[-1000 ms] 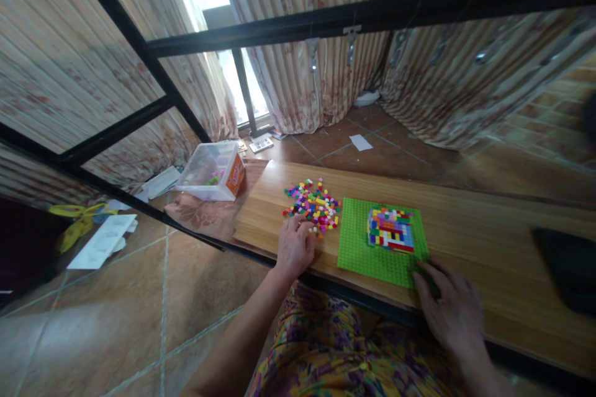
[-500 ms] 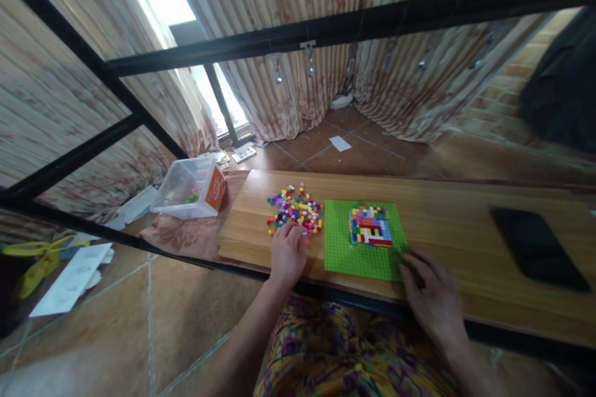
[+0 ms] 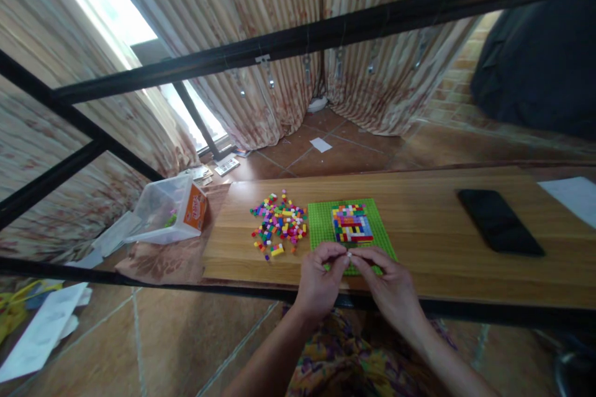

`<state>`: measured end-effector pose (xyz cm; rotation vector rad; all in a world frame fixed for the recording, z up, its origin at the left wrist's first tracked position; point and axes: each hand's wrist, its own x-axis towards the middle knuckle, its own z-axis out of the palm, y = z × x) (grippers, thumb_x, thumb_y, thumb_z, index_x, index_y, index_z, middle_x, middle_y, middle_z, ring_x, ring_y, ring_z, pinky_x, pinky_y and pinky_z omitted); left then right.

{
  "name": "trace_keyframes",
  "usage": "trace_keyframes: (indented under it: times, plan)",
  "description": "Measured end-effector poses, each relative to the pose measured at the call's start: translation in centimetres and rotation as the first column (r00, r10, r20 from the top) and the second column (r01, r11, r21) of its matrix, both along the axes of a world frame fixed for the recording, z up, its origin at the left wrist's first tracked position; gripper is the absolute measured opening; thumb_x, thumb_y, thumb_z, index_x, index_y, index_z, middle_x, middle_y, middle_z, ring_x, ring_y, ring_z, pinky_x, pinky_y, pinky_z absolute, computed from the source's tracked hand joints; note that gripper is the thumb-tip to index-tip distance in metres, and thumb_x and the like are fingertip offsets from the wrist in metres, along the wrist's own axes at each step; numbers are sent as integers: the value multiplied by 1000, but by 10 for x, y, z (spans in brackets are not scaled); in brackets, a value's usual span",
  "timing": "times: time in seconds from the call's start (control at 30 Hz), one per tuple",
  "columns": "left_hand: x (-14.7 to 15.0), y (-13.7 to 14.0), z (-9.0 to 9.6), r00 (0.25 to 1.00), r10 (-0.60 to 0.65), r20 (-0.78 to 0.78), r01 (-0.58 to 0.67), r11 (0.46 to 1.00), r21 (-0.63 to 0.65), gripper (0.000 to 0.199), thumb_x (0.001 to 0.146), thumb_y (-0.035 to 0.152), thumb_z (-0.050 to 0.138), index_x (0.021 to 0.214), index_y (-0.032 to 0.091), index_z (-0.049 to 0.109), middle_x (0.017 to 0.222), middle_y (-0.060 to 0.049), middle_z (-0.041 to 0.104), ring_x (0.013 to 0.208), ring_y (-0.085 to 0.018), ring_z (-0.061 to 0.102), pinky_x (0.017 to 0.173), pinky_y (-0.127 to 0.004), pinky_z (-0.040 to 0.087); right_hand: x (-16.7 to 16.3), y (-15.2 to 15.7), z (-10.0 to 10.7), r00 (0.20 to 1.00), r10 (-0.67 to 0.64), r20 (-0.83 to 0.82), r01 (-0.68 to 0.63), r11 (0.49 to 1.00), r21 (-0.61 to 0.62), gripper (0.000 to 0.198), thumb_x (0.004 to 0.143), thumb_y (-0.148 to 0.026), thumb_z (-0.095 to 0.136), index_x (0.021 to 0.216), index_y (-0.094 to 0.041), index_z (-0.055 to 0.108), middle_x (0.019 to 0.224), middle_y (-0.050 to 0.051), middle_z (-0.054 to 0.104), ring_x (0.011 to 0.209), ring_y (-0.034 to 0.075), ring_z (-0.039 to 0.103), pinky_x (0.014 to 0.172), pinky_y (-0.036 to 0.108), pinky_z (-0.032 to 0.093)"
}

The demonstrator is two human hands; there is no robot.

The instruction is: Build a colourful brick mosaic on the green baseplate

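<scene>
Over the front part of a green baseplate (image 3: 321,223), my left hand (image 3: 321,276) and my right hand (image 3: 388,279) meet at the fingertips. Between them they pinch a tiny white brick (image 3: 349,255), partly covered by the fingers. Just beyond my hands, a block built of many-coloured bricks (image 3: 352,223) stands on the baseplate. To the left of the plate lies a loose pile of small coloured bricks (image 3: 282,220), with a yellow brick (image 3: 277,250) at its near edge.
A black phone (image 3: 500,222) lies on the wooden table (image 3: 423,217) to the right, with white paper (image 3: 570,195) behind it. A clear plastic box (image 3: 161,208) stands beyond the table's left end. A black metal bar (image 3: 298,40) crosses above the far side.
My left hand has come from the brick pile to the front of the baseplate. My right hand has moved left from the plate's edge to meet it. The view has turned right.
</scene>
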<state>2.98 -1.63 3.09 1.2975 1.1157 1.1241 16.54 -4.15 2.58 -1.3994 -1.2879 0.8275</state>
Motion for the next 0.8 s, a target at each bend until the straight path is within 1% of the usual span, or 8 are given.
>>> trace_keyframes:
  times: [0.1, 0.2, 0.27, 0.4, 0.5, 0.6, 0.7, 0.8]
  plan:
    - [2, 6, 1, 1000, -5, -16, 5, 1000, -8, 7, 83, 21, 65, 89, 17, 65, 84, -3, 70, 79, -15, 66, 76, -26, 53, 6, 9, -2, 999, 16, 46, -18, 999, 27, 24, 87, -45, 62, 89, -25, 75, 93, 5, 73, 89, 21, 68, 81, 36, 54]
    - [2, 16, -3, 998, 28, -62, -26, 999, 36, 11, 85, 19, 61, 96, 17, 64, 92, -5, 71, 87, -15, 67, 82, -28, 54, 14, 28, -2, 984, 9, 180, -26, 995, 94, 25, 89, -45, 58, 89, -26, 75, 93, 5, 73, 89, 21, 67, 83, 37, 53]
    - [0, 26, -7, 986, 77, -148, -67, 995, 68, 17, 86, 16, 58, 101, 17, 64, 99, -6, 71, 87, -15, 67, 83, -29, 54, 19, 46, -2, 954, -37, 299, -10, 988, 154, 25, 90, -44, 58, 88, -26, 75, 94, 6, 71, 93, 22, 64, 86, 40, 51]
    - [-2, 46, -17, 941, 117, -319, -89, 991, 100, 28, 84, 14, 59, 112, 18, 62, 110, -8, 68, 81, -15, 65, 74, -29, 55, 25, 79, -7, 884, -107, 456, -3, 972, 234, 23, 90, -41, 58, 87, -28, 77, 98, 6, 68, 96, 24, 59, 88, 44, 48]
    - [-1, 54, -19, 936, 98, -339, -55, 990, 132, 35, 84, 12, 59, 118, 18, 59, 115, -9, 65, 80, -14, 64, 70, -28, 55, 26, 91, -12, 853, -122, 507, -14, 967, 256, 21, 89, -40, 60, 86, -29, 78, 105, 6, 66, 101, 25, 56, 90, 46, 45]
    - [2, 57, -20, 935, 78, -347, -20, 986, 167, 39, 83, 10, 58, 121, 19, 58, 115, -9, 63, 81, -14, 64, 71, -28, 55, 25, 94, -15, 832, -117, 542, -23, 969, 244, 19, 88, -39, 61, 86, -31, 78, 110, 6, 64, 107, 26, 53, 93, 47, 43]
    - [4, 57, -22, 931, 76, -356, -8, 982, 188, 40, 83, 9, 57, 121, 21, 58, 116, -7, 63, 82, -14, 64, 77, -31, 56, 25, 96, -16, 836, -99, 539, -36, 971, 235, 17, 87, -38, 62, 84, -32, 78, 112, 6, 63, 108, 27, 52, 94, 49, 42]
    - [6, 56, -25, 931, 77, -357, -6, 981, 194, 40, 83, 9, 57, 121, 22, 57, 116, -7, 63, 85, -15, 65, 82, -34, 56, 25, 100, -15, 861, -91, 500, -29, 973, 228, 17, 86, -39, 64, 80, -31, 78, 110, 6, 64, 106, 27, 53, 93, 48, 43]
